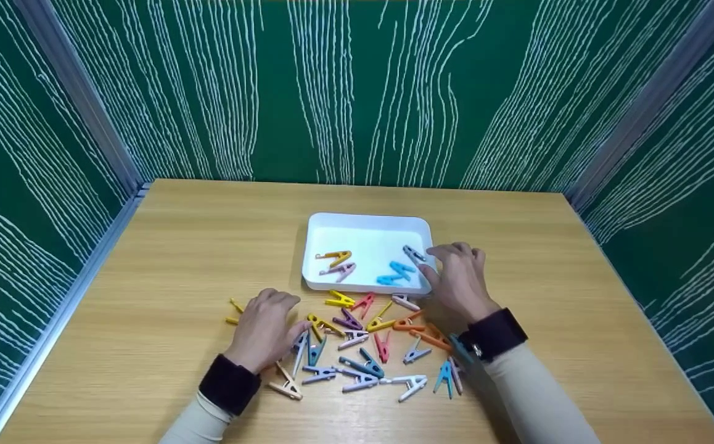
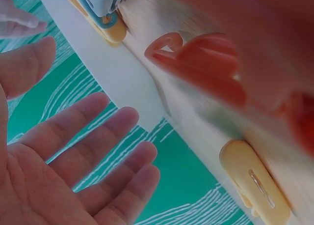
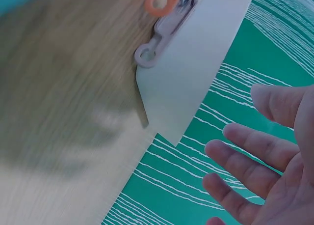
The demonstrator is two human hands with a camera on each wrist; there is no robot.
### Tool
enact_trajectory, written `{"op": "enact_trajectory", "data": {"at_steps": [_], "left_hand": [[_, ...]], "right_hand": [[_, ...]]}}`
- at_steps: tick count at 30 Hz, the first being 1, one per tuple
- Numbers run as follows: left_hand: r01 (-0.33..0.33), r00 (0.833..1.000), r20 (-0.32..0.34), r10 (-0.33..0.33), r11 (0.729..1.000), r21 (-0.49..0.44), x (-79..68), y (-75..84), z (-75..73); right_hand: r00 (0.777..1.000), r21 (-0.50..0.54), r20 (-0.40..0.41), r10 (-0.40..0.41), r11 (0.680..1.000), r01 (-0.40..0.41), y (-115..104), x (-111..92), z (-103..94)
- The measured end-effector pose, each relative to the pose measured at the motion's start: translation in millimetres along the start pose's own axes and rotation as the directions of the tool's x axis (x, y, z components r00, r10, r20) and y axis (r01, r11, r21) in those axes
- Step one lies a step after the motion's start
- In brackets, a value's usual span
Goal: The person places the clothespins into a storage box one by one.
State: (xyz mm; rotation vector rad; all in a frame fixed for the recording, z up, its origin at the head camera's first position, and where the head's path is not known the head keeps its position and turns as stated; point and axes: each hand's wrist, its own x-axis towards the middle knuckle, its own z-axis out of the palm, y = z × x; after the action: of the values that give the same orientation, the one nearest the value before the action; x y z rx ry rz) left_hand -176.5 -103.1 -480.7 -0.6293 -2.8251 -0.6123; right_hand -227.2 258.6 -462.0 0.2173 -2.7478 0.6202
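Note:
My right hand [image 1: 459, 277] hovers at the right edge of the white tray [image 1: 366, 231], fingers loosely spread and nothing between them. Close to its fingertips, a grey clothespin [image 1: 414, 253] lies inside the tray. Blue clothespins [image 1: 397, 273], an orange-yellow clothespin [image 1: 335, 256] and a pink clothespin [image 1: 340, 270] are in there too. Over the left side of the scattered clothespins is my left hand [image 1: 264, 330]; its fingers [image 2: 98, 158] are extended and the palm holds nothing. A yellow clothespin [image 2: 255, 181] lies beside it, partly hidden by the hand in the head view.
Several clothespins in many colours spread over the wooden table [image 1: 209, 246] in front of the tray, among them a purple clothespin [image 1: 348, 319], a red clothespin [image 1: 381, 346] and a white clothespin [image 1: 407, 385]. Green walls [image 1: 357, 92] with white lines enclose the table.

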Motion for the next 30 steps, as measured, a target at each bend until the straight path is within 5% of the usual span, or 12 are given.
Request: {"op": "enact_trajectory", "data": {"at_steps": [6, 15, 22, 30], "left_hand": [[0.005, 1.0, 0.009, -0.005, 1.0, -0.009, 0.5, 1.5, -0.4], [0.053, 0.998, 0.027, -0.053, 0.999, -0.005, 1.5, -2.8, -5.9], [0.133, 0.991, -0.024, -0.134, 0.99, -0.046, 2.8, -22.6, -20.6], [0.126, 0.985, -0.106, -0.134, 0.989, -0.08, 2.5, -49.2, -34.9]], "right_hand": [[1.0, 0.054, 0.001, 0.007, 0.999, -0.007, 1.7, -24.6, -2.0], [0.989, 0.007, -0.128, -0.068, 0.998, 0.069, 12.9, -52.7, -5.3], [0.988, -0.005, -0.141, -0.059, 0.998, 0.058, 22.9, -65.7, -8.5], [0.991, -0.004, -0.128, -0.04, 0.999, 0.04, 30.7, -70.0, -14.1]]}}
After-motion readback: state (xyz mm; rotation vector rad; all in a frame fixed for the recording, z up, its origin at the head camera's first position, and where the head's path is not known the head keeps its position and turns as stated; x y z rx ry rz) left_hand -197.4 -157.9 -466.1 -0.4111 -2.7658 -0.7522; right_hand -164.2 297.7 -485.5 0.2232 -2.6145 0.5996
